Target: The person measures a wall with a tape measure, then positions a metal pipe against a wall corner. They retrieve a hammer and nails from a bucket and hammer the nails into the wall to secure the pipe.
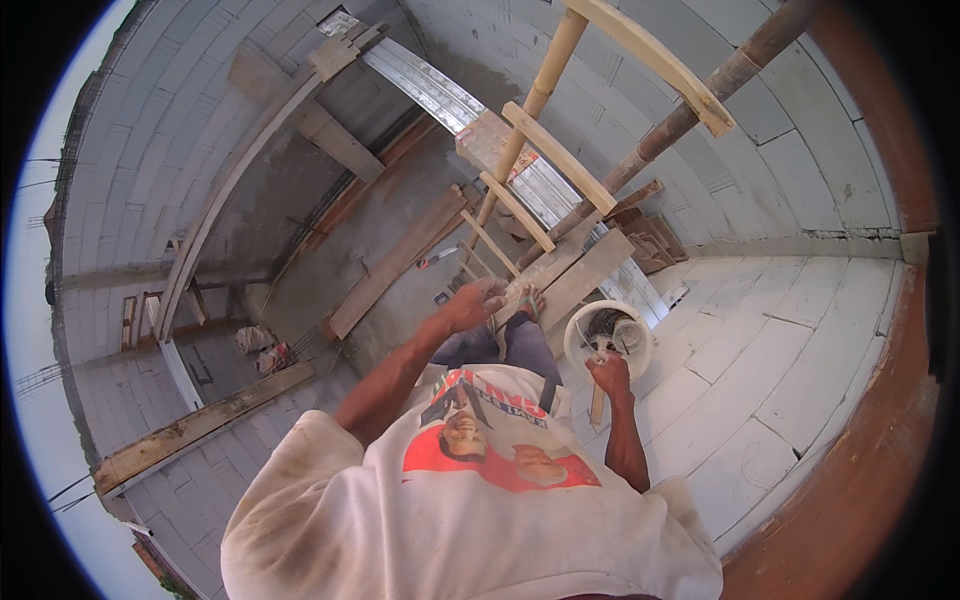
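My right hand (608,372) is closed at the near side of a white bucket (648,366). A small pale piece shows at the top of the fist; I cannot make out what it belongs to. Inside the bucket is dark and greyish content (610,325), too small to tell. Just below the fist, a wooden strip (597,408) stands out against the pale blocks. In front of my body hangs my left hand (474,304), its fingers loosely bent and apart, with nothing visible in them. My foot (530,302) rests on planks (582,278).
A bamboo ladder (540,90) with wooden rungs (560,155) rises ahead. Beside it runs a long metal strip (425,85). Pale block walls (800,190) surround me. Planks (400,262) lie on the grey floor below, and a wooden beam (205,425) spans the left.
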The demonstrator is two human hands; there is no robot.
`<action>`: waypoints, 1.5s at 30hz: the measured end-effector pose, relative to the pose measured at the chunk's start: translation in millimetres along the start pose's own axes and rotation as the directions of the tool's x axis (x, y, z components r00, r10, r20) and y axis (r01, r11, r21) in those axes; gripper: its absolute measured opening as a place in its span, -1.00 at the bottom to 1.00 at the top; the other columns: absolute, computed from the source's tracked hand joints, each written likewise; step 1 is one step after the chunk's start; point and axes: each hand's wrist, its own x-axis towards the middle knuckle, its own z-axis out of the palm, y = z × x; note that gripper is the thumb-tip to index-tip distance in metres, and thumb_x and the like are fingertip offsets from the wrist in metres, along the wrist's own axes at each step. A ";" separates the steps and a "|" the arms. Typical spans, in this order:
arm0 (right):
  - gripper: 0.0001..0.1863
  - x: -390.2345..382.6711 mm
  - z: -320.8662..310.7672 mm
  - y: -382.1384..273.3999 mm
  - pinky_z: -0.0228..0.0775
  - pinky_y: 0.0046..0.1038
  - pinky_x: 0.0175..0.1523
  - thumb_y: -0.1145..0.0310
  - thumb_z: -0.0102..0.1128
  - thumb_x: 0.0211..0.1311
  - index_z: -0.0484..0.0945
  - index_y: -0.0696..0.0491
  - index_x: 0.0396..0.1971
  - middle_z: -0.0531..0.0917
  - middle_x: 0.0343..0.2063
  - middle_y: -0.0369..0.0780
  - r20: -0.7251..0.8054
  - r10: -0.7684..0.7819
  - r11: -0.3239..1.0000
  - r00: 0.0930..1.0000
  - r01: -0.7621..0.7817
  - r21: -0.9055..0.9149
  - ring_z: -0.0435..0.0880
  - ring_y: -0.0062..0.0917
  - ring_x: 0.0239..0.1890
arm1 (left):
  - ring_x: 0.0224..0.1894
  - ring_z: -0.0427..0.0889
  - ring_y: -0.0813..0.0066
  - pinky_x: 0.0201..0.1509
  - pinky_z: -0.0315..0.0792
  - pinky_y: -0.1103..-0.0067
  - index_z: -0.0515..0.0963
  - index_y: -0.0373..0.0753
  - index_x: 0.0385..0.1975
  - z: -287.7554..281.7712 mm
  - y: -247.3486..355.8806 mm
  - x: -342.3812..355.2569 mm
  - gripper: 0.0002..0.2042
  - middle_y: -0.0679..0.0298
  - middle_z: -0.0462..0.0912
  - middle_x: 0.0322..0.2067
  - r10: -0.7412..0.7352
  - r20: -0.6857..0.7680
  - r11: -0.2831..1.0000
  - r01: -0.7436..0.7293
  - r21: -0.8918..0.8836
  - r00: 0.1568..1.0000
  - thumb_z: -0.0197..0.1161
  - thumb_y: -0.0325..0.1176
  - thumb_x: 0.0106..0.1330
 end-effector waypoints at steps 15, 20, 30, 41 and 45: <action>-0.77 31.5 -104.3 -288.6 0.46 0.03 -0.13 0.26 0.12 0.38 0.40 0.12 -0.20 0.68 -0.46 0.04 0.148 -0.686 0.719 0.713 0.695 -0.015 0.68 0.10 -0.30 | -0.10 0.72 0.00 0.02 0.52 0.21 0.47 -0.33 0.16 -0.5 75.8 8.2 -0.43 -0.02 0.73 -0.21 0.257 -0.076 0.939 -0.230 0.256 0.964 0.44 -0.25 0.16; -0.64 57.3 -105.2 -334.9 0.47 -0.11 0.11 0.26 0.26 0.34 0.48 0.11 0.02 0.65 -0.10 0.03 0.184 -0.838 0.506 0.513 0.858 -0.087 0.64 -0.05 0.01 | -0.32 0.64 0.45 -0.17 0.48 0.47 0.59 -0.34 -0.01 -34.9 52.8 -41.3 -0.54 0.21 0.71 -0.34 -0.042 -0.387 0.965 -0.062 -0.253 0.921 0.44 -0.12 0.24; -0.22 260.9 -358.3 -373.1 0.37 -0.04 0.30 0.13 0.49 0.14 0.36 0.15 0.29 0.53 0.14 0.11 -0.417 -0.840 0.528 0.348 0.343 -0.777 0.43 0.05 0.27 | -0.48 0.40 0.65 -0.40 0.32 0.57 0.61 -0.27 -0.38 -17.7 -62.3 -91.5 -0.62 0.43 0.53 -0.52 -0.623 -0.625 0.726 0.051 -0.685 0.471 0.40 -0.02 0.34; -0.07 402.2 -389.3 -390.2 0.62 -0.08 0.02 -0.36 0.36 0.06 0.51 0.18 0.15 0.77 -0.23 0.05 -0.271 -0.482 0.747 0.833 0.230 -0.623 0.79 -0.05 -0.14 | -0.62 0.29 0.71 -0.51 0.22 0.64 0.53 -0.04 -0.32 102.6 -114.1 -166.8 -0.75 0.57 0.31 -0.60 -0.942 -0.302 0.182 -0.534 -0.825 0.144 0.28 -0.02 0.45; -0.14 370.3 -372.4 -402.7 0.62 -0.11 0.01 -0.40 0.34 0.03 0.59 0.17 -0.04 0.76 -0.21 0.06 -0.390 -0.539 0.692 0.746 0.129 -0.710 0.78 -0.06 -0.10 | -0.62 0.31 0.68 -0.43 0.33 0.54 0.51 0.00 -0.31 139.0 -114.4 -161.5 -0.75 0.57 0.28 -0.62 -0.976 -0.176 0.056 -0.637 -0.769 0.127 0.23 0.01 0.47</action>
